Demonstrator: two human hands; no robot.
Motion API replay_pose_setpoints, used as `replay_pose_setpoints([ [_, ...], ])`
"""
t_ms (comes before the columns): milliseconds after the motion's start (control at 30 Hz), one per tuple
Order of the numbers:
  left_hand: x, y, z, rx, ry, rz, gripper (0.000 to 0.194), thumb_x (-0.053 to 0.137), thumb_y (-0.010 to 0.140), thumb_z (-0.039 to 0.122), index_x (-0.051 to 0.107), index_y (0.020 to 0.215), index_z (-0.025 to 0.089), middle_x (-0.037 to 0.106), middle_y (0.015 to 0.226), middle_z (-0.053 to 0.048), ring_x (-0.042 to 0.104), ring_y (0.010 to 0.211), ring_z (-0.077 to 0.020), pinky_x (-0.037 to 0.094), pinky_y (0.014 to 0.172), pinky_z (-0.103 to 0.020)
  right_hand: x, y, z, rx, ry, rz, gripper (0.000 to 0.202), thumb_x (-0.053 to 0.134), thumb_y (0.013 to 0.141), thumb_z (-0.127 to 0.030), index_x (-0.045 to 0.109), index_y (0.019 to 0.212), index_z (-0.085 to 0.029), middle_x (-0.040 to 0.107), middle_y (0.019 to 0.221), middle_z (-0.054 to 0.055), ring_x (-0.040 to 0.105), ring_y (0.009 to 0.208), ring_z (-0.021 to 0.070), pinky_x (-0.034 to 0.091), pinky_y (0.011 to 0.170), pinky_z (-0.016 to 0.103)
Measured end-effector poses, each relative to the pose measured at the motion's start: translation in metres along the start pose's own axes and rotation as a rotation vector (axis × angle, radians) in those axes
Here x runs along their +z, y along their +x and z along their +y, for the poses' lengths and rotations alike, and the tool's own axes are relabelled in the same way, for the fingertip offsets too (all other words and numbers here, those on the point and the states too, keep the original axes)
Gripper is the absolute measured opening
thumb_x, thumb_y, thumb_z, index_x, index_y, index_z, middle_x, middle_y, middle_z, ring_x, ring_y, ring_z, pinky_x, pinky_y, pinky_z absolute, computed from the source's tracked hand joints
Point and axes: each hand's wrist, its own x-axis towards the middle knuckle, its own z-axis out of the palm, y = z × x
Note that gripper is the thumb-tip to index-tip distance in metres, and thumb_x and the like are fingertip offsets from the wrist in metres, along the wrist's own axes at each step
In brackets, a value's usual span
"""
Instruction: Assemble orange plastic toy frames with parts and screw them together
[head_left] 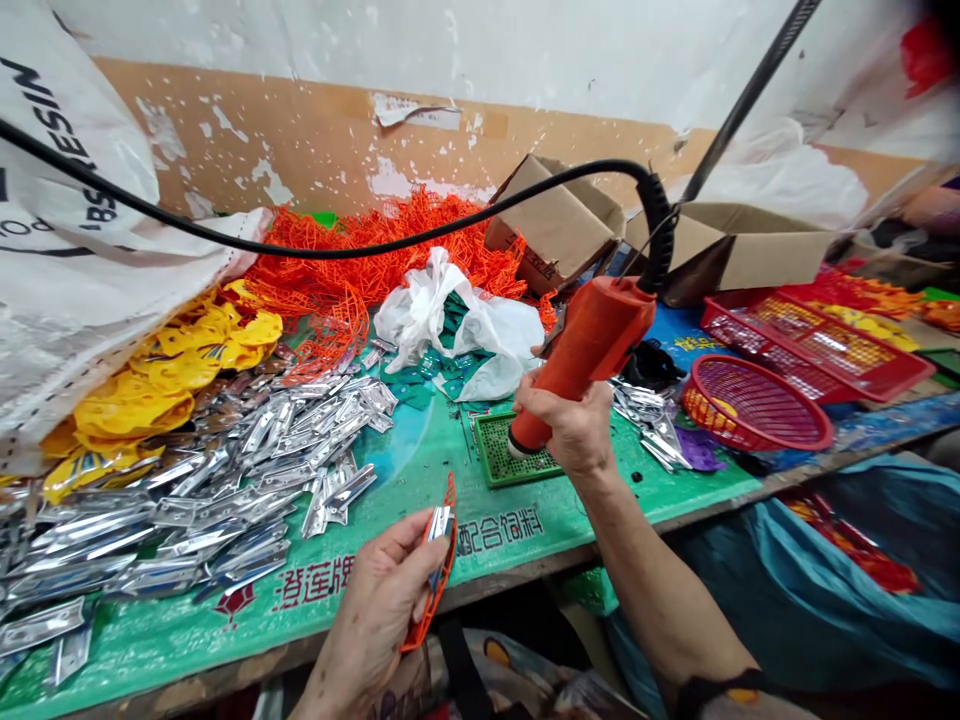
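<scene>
Near the table's front edge, my left hand point(394, 590) pinches an orange plastic piece point(448, 560) with a shiny metal plate point(439, 522) against it. My right hand point(574, 425) is wrapped round a red-orange power tool point(589, 335), which hangs from a black cable point(450, 230). The tool tilts down to the left, its tip over a shallow green tray point(499, 450) that holds small dark bits. Left of my left hand lies a large heap of silvery metal plates point(262, 450).
Yellow pieces point(172, 370), tangled orange plastic point(420, 215) and a white bag of dark green pieces point(495, 325) lie behind. Cardboard boxes point(562, 215) stand at the back. On the right are a round red basket point(814, 430), red trays point(900, 375) and more metal plates point(649, 420).
</scene>
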Motion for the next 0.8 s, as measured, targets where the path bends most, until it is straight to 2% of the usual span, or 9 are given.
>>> replay_pose_setpoints([
  [233,0.008,-0.001,0.002,0.02,-0.061,0.033,0.045,0.08,0.063,0.04,0.074,0.1,0.015,0.054,0.055,0.006,0.027,0.035,-0.0002,0.017,0.036,-0.015,-0.001,0.001,-0.003,-0.029,-0.006,0.03,0.016,0.078,0.059,-0.024,0.065,0.064,-0.016,0.061,0.064,-0.001,0.055,0.055,0.0123,0.046,0.054,0.031],
  [367,0.014,-0.003,0.005,0.02,-0.092,0.065,0.043,0.082,0.059,0.035,0.077,0.097,0.016,0.055,0.052,0.006,0.026,0.036,-0.0015,0.016,0.035,-0.016,-0.002,0.006,-0.018,-0.039,0.079,0.022,0.015,0.077,0.059,-0.021,0.064,0.066,-0.017,0.06,0.061,-0.003,0.056,0.052,0.0125,0.045,0.052,0.03],
  [433,0.016,-0.003,0.005,0.025,-0.102,0.061,0.038,0.082,0.058,0.032,0.078,0.092,0.016,0.054,0.049,0.005,0.033,0.038,-0.0042,0.021,0.036,-0.017,0.0,0.004,-0.029,-0.046,0.134,0.01,0.017,0.076,0.06,-0.018,0.064,0.073,-0.018,0.062,0.062,-0.004,0.057,0.051,0.0128,0.046,0.052,0.03],
  [533,0.018,-0.001,0.004,0.062,-0.16,0.053,0.032,0.082,0.056,0.029,0.079,0.085,0.016,0.062,0.055,0.001,0.053,0.052,-0.0109,0.039,0.047,-0.018,0.008,-0.007,-0.047,-0.056,0.197,-0.041,0.022,0.073,0.062,-0.015,0.064,0.081,-0.019,0.062,0.062,-0.004,0.057,0.051,0.0135,0.045,0.054,0.031],
  [600,0.019,-0.001,0.004,0.072,-0.185,0.038,0.029,0.082,0.056,0.028,0.08,0.083,0.017,0.069,0.064,-0.002,0.059,0.063,-0.014,0.044,0.057,-0.02,0.015,-0.018,-0.057,-0.048,0.228,-0.055,0.026,0.073,0.062,-0.014,0.064,0.085,-0.02,0.062,0.062,-0.003,0.056,0.053,0.0143,0.044,0.055,0.031],
  [700,0.02,-0.001,0.005,0.041,-0.177,0.016,0.029,0.082,0.058,0.028,0.08,0.084,0.017,0.073,0.074,-0.003,0.058,0.065,-0.0124,0.043,0.06,-0.019,0.025,-0.034,-0.067,-0.018,0.263,-0.071,0.032,0.072,0.061,-0.014,0.063,0.09,-0.022,0.063,0.064,-0.003,0.055,0.056,0.0151,0.045,0.059,0.033],
  [800,0.019,-0.002,0.007,0.034,-0.193,-0.009,0.03,0.082,0.057,0.03,0.08,0.085,0.017,0.073,0.075,-0.003,0.056,0.066,-0.0111,0.041,0.061,-0.018,0.033,-0.045,-0.07,-0.001,0.261,-0.099,0.031,0.071,0.061,-0.015,0.062,0.088,-0.023,0.063,0.065,-0.004,0.055,0.058,0.0151,0.045,0.061,0.034],
])
